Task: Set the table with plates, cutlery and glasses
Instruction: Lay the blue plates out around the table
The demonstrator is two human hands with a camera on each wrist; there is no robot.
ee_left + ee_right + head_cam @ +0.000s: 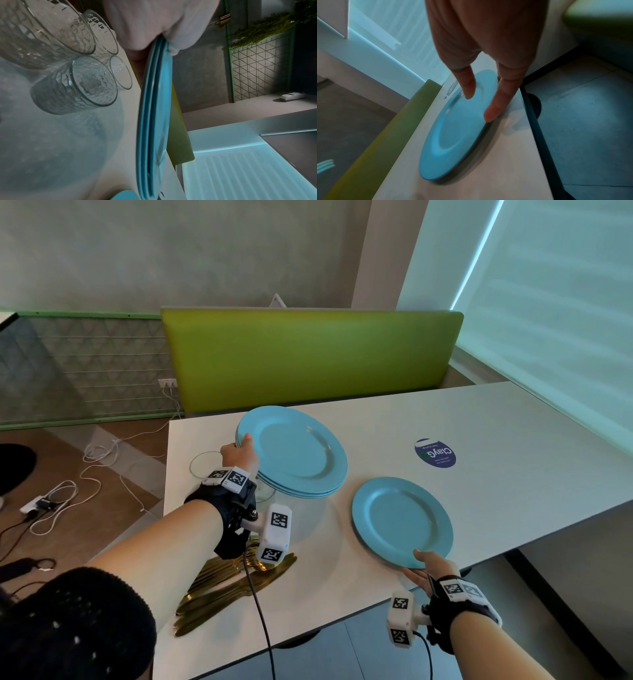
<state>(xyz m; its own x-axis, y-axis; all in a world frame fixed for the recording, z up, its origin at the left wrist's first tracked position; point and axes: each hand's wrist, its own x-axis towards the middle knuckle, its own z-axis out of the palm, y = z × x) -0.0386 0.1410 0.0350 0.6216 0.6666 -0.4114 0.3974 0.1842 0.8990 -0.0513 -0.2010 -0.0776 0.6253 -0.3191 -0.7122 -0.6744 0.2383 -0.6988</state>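
My left hand (239, 453) grips the left rim of a stack of blue plates (294, 453), held off the white table (479, 422). In the left wrist view the hand (154, 27) has its thumb on top of the stack (154, 108) and fingers beneath. Several clear glasses (77, 83) stand under the stack; only one glass rim (205, 465) shows from the head. A single blue plate (400, 518) lies near the table's front edge. My right hand (423, 565) pinches its near rim, thumb on top (479, 105). Gold cutlery (233, 580) lies piled under my left forearm.
A green bench back (308, 354) stands behind the table's far edge. A round blue sticker (435, 453) marks the tabletop to the right of the stack. White and black cables (68, 491) trail over the floor on the left.
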